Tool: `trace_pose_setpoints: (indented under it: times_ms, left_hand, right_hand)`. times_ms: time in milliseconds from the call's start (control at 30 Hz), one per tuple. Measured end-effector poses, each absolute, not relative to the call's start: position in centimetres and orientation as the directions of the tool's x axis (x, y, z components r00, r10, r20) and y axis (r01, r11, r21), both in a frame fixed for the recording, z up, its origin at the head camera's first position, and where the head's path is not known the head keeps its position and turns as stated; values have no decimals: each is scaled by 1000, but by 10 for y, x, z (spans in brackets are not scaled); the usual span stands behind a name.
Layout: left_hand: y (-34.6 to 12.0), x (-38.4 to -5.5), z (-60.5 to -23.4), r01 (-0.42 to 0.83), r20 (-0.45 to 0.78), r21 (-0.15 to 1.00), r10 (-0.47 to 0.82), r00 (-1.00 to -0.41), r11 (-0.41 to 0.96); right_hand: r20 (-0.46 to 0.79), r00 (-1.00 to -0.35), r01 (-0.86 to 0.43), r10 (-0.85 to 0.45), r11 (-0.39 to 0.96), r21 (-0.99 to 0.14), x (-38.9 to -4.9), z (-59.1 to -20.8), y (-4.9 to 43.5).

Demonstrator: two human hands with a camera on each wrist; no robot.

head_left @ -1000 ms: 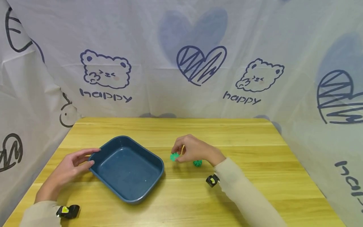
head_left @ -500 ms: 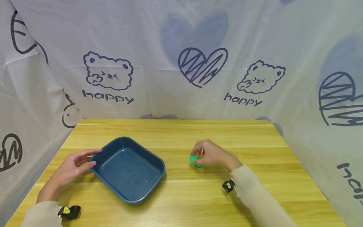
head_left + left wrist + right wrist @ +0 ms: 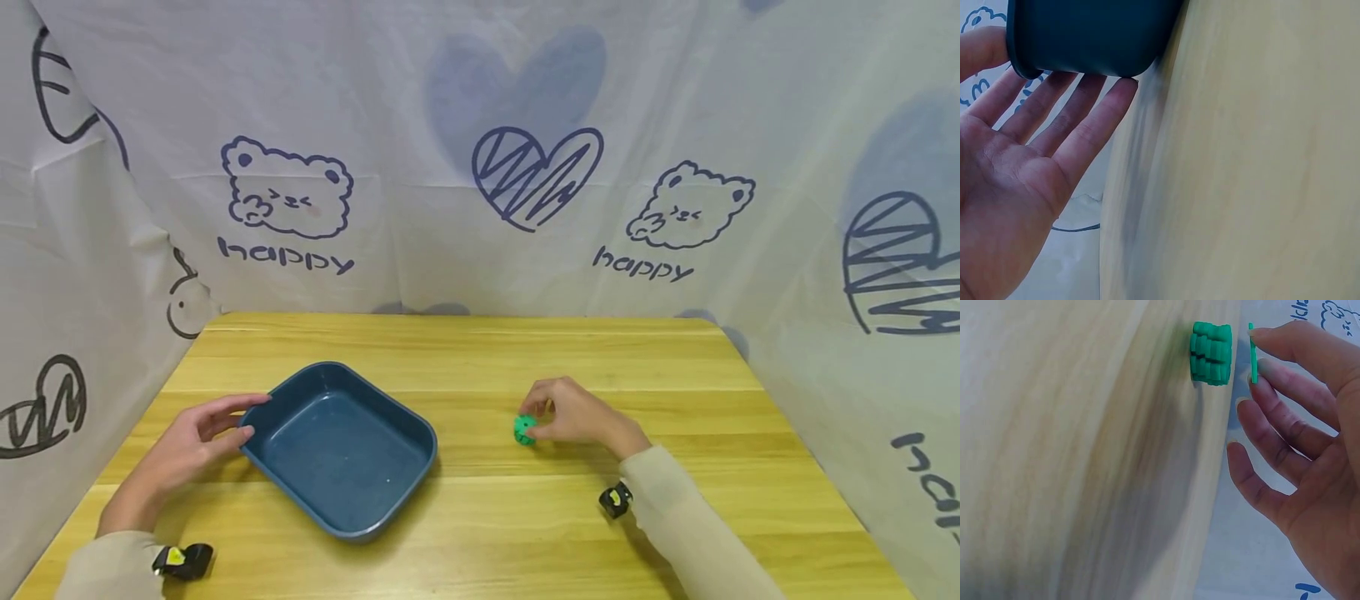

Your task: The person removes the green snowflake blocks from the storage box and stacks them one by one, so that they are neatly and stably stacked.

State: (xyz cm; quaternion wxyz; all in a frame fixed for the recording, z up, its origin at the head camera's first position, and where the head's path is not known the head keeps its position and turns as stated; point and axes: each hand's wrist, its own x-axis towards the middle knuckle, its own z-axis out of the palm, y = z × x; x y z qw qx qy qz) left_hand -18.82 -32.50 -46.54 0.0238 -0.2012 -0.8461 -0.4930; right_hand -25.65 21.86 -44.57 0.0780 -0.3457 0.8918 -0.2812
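In the head view my right hand pinches a thin green notched disc between thumb and fingertip. It holds the disc edge-on in the right wrist view, a small gap above a short stack of similar green discs on the table. From the head view the disc overlaps the stack. My left hand touches the left corner of a dark blue rectangular tray, fingers fairly straight. The left wrist view has those fingertips against the tray's outer wall and the thumb by its rim.
A light wood table carries the tray and stack. White cloth with bear and heart drawings hangs behind and at both sides. Small black cameras sit at both wrists.
My right hand has moved right, away from the tray, bringing the green disc over the stack, and has come slightly lower. The left hand and tray stay put.
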Motion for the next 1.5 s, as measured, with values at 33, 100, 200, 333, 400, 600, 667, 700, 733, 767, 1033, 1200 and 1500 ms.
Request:
trace_pose_setpoints:
  times_ms: [33,100,200,333,400,600,667,700,733,767,1033,1200,1500]
  left_hand:
    - [-325,-188,-465,365,239,825,317,-918,433]
    - [-325,-188,-466,365,240,825,317,-918,432]
    - [-326,-187,-466,364,241,826,313,-918,431]
    - [-326,-186,-466,363,241,825,312,-919,433]
    - [-326,-186,-466,361,238,824,312,-920,435]
    - [-327,-185,-467,349,227,830,308,-924,435]
    - [-327,-186,-468,348,227,832,306,-924,433]
    - [-328,-186,-467,348,226,831,308,-924,433]
    - [-328,-186,-467,349,227,832,310,-923,432]
    - [-327,-186,-467,347,225,831,309,-924,434]
    - [-326,-185,-465,347,224,828,308,-925,440]
    - [-326,-186,-466,346,224,829,308,-925,439]
    - [-325,-185,-461,329,203,826,303,-931,458]
  right_hand:
    - [59,-749,-574,-660,601,-557,-256,-446,219]
    - [63,-749,-572,-659,597,-563,-256,-448,219]
    - [63,-751,-568,-657,595,-568,-256,-451,220]
    - [68,-752,-567,-655,591,-574,-255,-454,222]
    - [73,-752,-567,-655,586,-579,-255,-455,222]
    - [72,-757,-561,-650,590,-580,-254,-456,221]
    - [71,-759,-559,-648,592,-580,-254,-456,220]
    - [71,-760,-558,-646,593,-581,-253,-456,220]
    - [71,-761,-557,-644,594,-581,-253,-456,220]
    - [70,-763,-555,-642,596,-580,-253,-456,220]
    - [72,-773,-548,-630,607,-575,-251,-457,221]
    - [68,-779,-543,-623,618,-568,-251,-458,221]
    - [65,-786,-535,-615,623,-571,-253,-458,220]
